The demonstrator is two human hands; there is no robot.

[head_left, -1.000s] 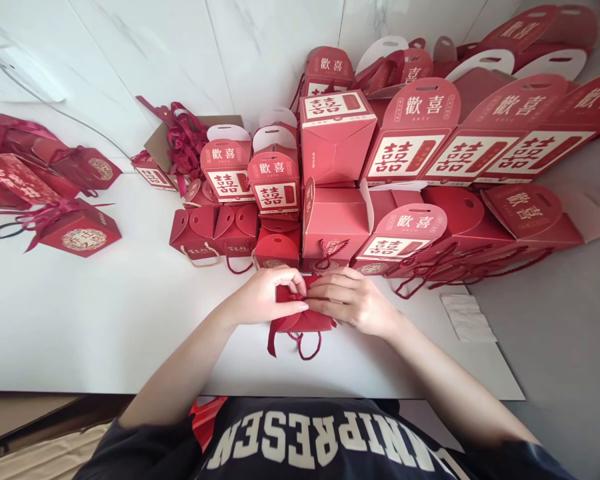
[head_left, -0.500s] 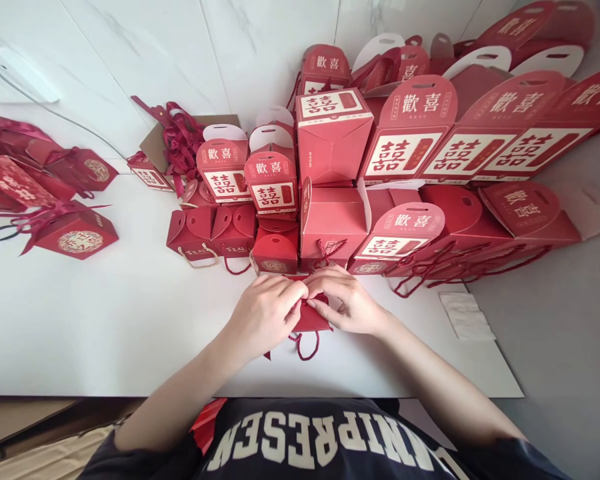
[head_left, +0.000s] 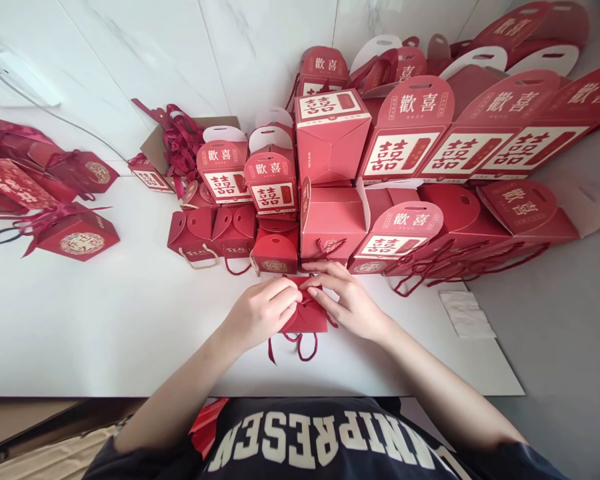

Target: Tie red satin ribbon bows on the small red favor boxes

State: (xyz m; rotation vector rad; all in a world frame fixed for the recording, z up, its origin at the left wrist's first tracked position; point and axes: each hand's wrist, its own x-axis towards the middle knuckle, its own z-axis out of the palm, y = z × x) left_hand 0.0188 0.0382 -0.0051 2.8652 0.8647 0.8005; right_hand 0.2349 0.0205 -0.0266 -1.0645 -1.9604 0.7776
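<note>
A small red gift box [head_left: 313, 322] stands on the table in front of me, its curved flaps folded over the top. A dark red ribbon [head_left: 306, 301] crosses the top of the box, and its tails hang at both sides. My left hand [head_left: 265, 308] is closed, thumb and index finger pinching the ribbon near the middle. From the other side my right hand [head_left: 350, 303] holds the ribbon between thumb and forefinger, its other fingers stretched out over the box's far edge. A twisted cord handle [head_left: 307, 348] lies loosely before the box.
Red gift boxes [head_left: 403, 150] are stacked along the back and right. A cardboard carton [head_left: 153, 143] with loose ribbons [head_left: 180, 143] sits behind. Ribbon-tied boxes [head_left: 77, 233] stand at left. A white tissue [head_left: 465, 313] lies near the right edge of the white table [head_left: 130, 333].
My hands have moved slightly apart, the left one to the left, showing more of the ribbon and box top. The right fingers are more stretched out. The box has shifted slightly left.
</note>
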